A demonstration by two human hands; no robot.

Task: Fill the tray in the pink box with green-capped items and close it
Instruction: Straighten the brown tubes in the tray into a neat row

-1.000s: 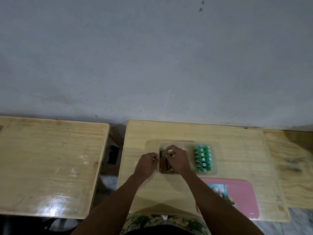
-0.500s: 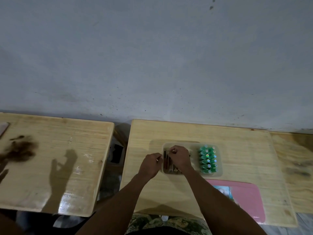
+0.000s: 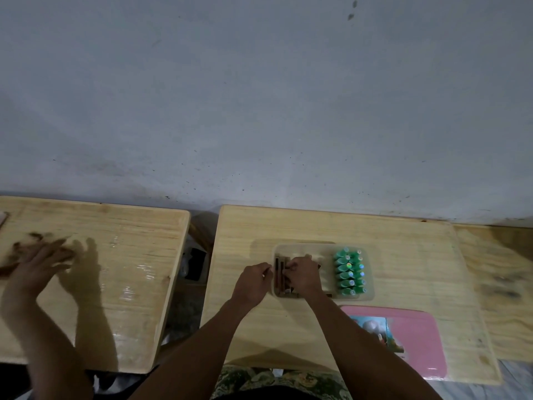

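Note:
A clear plastic tray (image 3: 369,293) sits mid-table. Its right part holds several green-capped items (image 3: 349,271) packed in rows. Its left part holds dark brown sticks (image 3: 279,274). My right hand (image 3: 302,274) is curled over the tray's left part, its fingers closed among the sticks; what they grip is hidden. At the tray's left rim, my left hand (image 3: 252,282) pinches a thin item. A pink box lid (image 3: 415,339) with a picture label lies flat at the front right.
The work table (image 3: 403,243) stands against a grey wall. A second wooden table (image 3: 129,255) is at the left, where another person's hand (image 3: 31,269) moves, blurred. A dark gap (image 3: 196,264) separates the two tables.
Another person's hand and arm have come into view over the left table. My two hands stayed at the tray's left part with only small finger movements.

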